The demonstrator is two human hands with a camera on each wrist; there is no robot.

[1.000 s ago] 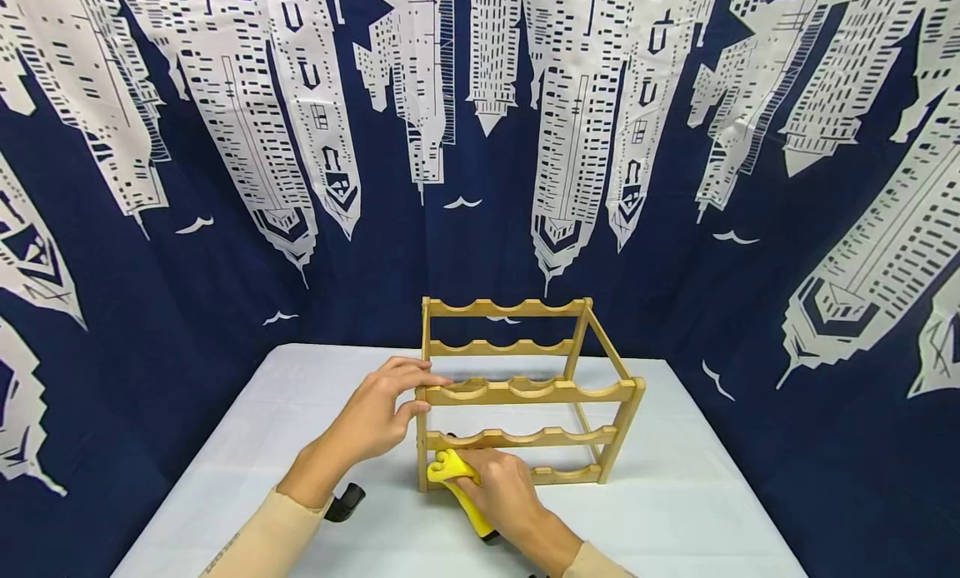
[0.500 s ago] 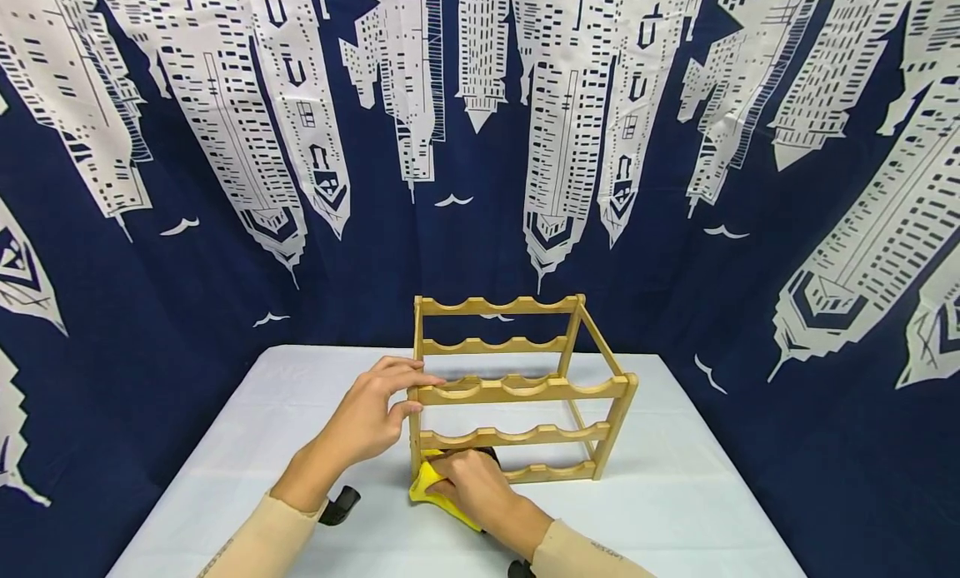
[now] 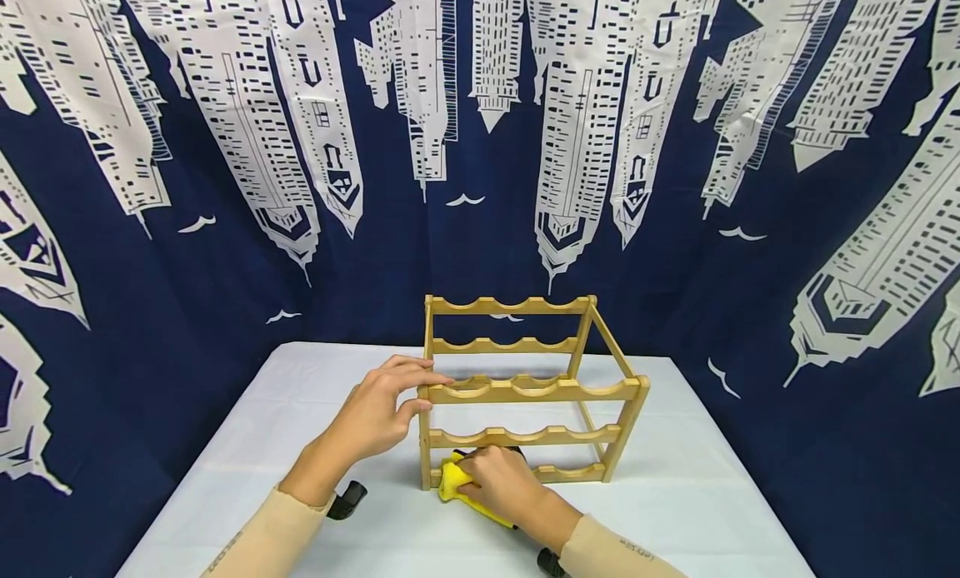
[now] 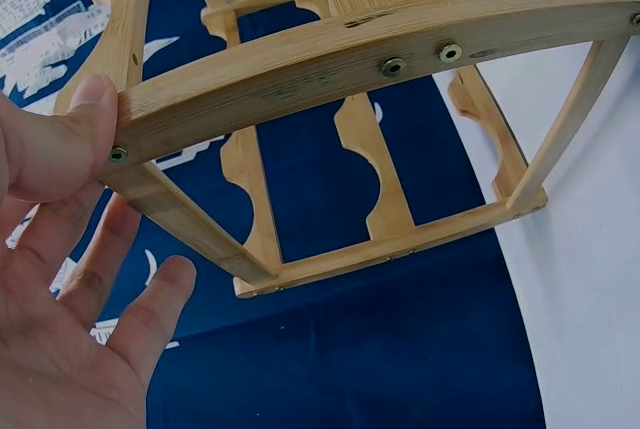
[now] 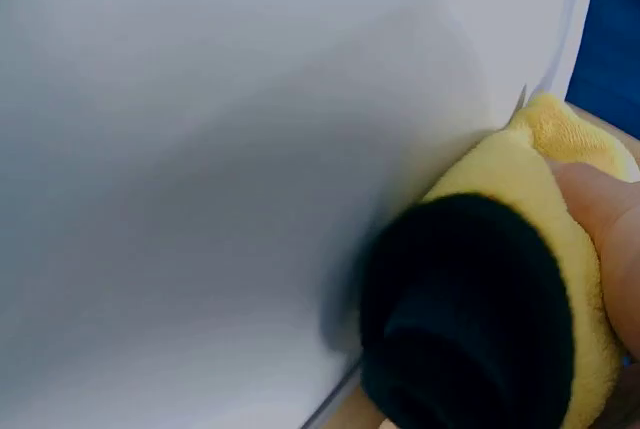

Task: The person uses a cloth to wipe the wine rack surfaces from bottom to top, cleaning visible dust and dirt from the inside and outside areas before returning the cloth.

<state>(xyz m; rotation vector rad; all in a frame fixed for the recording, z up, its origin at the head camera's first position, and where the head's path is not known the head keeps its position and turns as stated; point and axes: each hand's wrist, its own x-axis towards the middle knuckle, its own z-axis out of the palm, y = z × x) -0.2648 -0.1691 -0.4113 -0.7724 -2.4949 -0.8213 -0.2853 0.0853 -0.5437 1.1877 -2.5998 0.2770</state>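
Observation:
A light wooden wine rack (image 3: 534, 390) with scalloped rails stands on the table. My left hand (image 3: 382, 407) holds its upper front left corner; in the left wrist view the thumb (image 4: 60, 149) lies over the end of the rack's side bar (image 4: 290, 74) and the other fingers spread below. Low at the front, my right hand (image 3: 501, 482) grips a yellow cloth (image 3: 452, 480) against the bottom rail, near the left post. In the right wrist view the bunched cloth (image 5: 500, 169) shows a black part (image 5: 470, 299) towards the camera. The right fingertips are hidden.
The rack stands on a white-covered table (image 3: 697, 511). Behind it hangs a dark blue curtain (image 3: 480, 253) printed with white buildings. Black wrist-camera pieces (image 3: 347, 500) show below both wrists.
The right hand and cloth have slid left to the rack's front left post, then back right along the bottom rail. The left hand stays on the corner. The head view has shifted slightly.

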